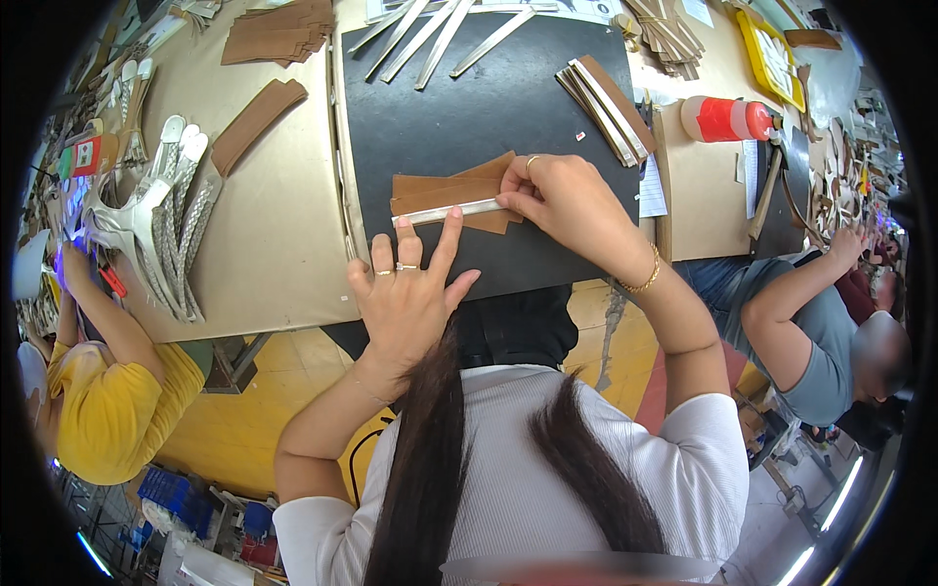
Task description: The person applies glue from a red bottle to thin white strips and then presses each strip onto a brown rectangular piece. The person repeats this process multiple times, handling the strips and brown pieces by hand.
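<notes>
A narrow silver strip [477, 207] lies along the lower edge of several overlapping brown leather-like pieces [422, 188], on a black mat. My left hand [405, 298] rests below it with the fingers spread. Its index and another fingertip press down on the strip's left part and left end. At the strip's right end, my right hand [572, 200] pinches the strip between thumb and fingers, over the brown pieces. The right hand hides part of those pieces.
The black mat [459, 127] carries loose silver strips [430, 44] at its far edge and a brown-and-silver stack [606, 109] at right. A red-and-white bottle [725, 119] stands beyond. Silver braided straps [161, 225] lie left. Co-workers sit on both sides.
</notes>
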Demonstrator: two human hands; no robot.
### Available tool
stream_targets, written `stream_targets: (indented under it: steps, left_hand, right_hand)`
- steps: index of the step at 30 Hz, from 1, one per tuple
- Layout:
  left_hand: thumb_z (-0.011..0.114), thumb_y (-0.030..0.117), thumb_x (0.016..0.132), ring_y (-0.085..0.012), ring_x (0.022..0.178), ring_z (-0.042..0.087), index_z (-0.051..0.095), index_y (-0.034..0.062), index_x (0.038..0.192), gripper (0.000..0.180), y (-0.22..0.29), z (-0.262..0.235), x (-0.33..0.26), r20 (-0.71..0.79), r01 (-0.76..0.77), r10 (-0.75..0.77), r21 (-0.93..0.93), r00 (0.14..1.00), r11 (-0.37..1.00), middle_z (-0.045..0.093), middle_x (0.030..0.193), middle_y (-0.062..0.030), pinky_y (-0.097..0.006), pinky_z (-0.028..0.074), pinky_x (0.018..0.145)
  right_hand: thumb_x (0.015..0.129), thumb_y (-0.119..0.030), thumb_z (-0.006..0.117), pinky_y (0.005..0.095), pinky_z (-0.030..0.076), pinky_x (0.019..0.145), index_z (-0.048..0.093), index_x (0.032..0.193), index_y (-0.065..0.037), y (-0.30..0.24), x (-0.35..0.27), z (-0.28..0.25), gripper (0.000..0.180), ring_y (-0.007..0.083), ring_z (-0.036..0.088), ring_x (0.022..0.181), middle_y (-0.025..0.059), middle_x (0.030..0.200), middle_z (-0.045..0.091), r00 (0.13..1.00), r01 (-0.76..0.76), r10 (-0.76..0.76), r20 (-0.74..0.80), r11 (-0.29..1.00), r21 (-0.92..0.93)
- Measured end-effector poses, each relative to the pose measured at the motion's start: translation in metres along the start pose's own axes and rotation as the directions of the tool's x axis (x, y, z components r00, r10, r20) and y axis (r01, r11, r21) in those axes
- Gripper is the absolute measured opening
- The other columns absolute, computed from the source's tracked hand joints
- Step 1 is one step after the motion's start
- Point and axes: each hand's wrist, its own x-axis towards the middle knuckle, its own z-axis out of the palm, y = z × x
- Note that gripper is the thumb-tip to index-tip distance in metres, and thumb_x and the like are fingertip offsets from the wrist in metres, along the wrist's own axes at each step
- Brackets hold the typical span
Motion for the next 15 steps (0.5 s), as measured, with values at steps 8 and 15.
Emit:
stream_targets:
  steps: [8,15]
  left_hand:
    - [0.065,0.066,0.077,-0.0272,0.105,0.05,0.052,0.0359,0.142,0.073,0.003,-0.005,0.006,0.007,0.006,-0.006,0.026,1.0,1.0,0.057,0.119,-0.0118,-0.047,0.034,0.087]
    - [0.075,0.024,0.084,-0.0252,0.103,0.05,0.072,0.0108,0.107,0.027,-0.048,-0.015,0.033,0.159,0.189,-0.111,-0.652,0.981,0.734,0.055,0.105,-0.0074,-0.038,0.036,0.089]
  right_hand:
    - [0.08,-0.016,0.066,0.0347,0.041,0.088,0.068,0.105,-0.008,0.01,-0.029,0.037,0.027,0.019,0.057,0.098,0.0032,0.115,0.06,0.773,0.405,-0.581,-0.256,0.762,-0.505]
    - [0.081,-0.023,0.074,0.0399,0.032,0.094,0.07,0.113,-0.018,0.011,-0.036,0.031,0.033,0.0199,0.051,0.103,-0.0007,0.115,0.059,0.845,0.333,-0.463,-0.269,0.848,-0.412]
